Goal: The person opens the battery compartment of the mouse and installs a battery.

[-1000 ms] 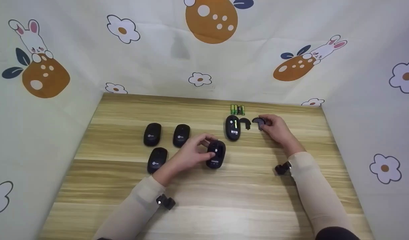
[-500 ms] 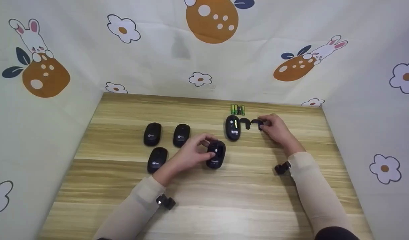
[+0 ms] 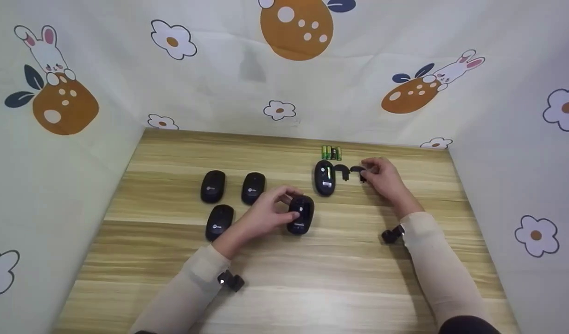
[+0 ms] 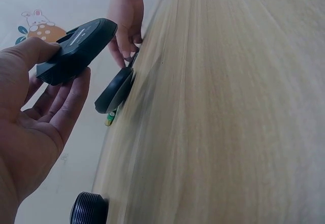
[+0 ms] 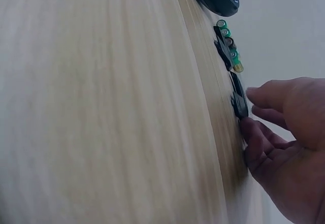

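Note:
My left hand grips a black computer mouse with its underside facing up; in the left wrist view this mouse is raised off the table between thumb and fingers. A hollow shows in its underside. At the back right, my right hand is beside a curved black battery cover lying on the table. In the right wrist view the thumb and fingers stand parted around that cover. A second battery cover lies just left of it, next to an upturned mouse with a battery in its compartment.
Several green and dark batteries lie in a row near the table's back edge. Three black mice stand upright on the left: one at the back left, one beside it, one in front. Printed cloth walls surround the wooden table.
My right hand has set its battery cover down, slightly left, next to the other cover, and its fingers have parted from it. The left hand holds its mouse in the same place.

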Motion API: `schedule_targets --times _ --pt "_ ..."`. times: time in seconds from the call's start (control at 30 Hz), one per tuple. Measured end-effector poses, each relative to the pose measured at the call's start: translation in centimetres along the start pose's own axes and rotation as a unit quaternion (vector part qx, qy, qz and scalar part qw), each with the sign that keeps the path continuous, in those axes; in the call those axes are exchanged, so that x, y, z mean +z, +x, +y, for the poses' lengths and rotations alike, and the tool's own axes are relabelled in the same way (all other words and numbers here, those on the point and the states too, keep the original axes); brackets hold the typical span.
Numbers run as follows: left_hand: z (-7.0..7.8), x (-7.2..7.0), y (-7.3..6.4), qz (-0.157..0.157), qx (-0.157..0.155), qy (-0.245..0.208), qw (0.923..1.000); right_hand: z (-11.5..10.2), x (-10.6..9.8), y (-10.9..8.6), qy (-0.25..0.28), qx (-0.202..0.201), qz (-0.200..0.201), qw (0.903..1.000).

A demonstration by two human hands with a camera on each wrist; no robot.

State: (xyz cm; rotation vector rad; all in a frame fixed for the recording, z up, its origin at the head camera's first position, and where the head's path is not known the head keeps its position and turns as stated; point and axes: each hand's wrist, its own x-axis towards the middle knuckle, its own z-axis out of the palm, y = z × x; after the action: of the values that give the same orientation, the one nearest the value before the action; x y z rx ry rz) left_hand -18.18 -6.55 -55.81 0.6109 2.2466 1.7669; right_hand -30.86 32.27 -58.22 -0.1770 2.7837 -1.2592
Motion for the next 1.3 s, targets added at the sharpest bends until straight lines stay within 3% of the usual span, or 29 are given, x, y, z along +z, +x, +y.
schedule_targets --times 0.1,0.2,0.43,0.63,0.93,1.3 --pt "0.1 0.0 0.0 0.001 -0.003 0.003 1.0000 -0.5 0.3 0.5 0.011 -0.001 0.030 0.9995" --pt "0.2 -0.1 0.0 0.002 -0.007 0.004 1.0000 -1.3 0.5 1.2 0.019 -0.004 0.036 0.9992" --pt "0.5 -0.1 0.0 0.006 -0.005 0.027 0.9996 -3.6 1.0 3.4 -0.004 -0.017 -0.028 0.9995" --pt "0.5 -0.1 0.0 0.007 -0.001 0.017 0.9998 -4.8 1.4 5.1 -0.033 -0.038 -0.061 0.9969" --pt "0.4 -0.2 0.1 0.002 0.002 0.009 1.0000 -4.3 1.9 6.6 -0.081 -0.055 -0.103 0.9899" --pt "0.2 -0.2 0.0 0.008 0.001 0.024 0.9997 -4.0 2.1 7.6 -0.096 -0.056 -0.131 0.9852"
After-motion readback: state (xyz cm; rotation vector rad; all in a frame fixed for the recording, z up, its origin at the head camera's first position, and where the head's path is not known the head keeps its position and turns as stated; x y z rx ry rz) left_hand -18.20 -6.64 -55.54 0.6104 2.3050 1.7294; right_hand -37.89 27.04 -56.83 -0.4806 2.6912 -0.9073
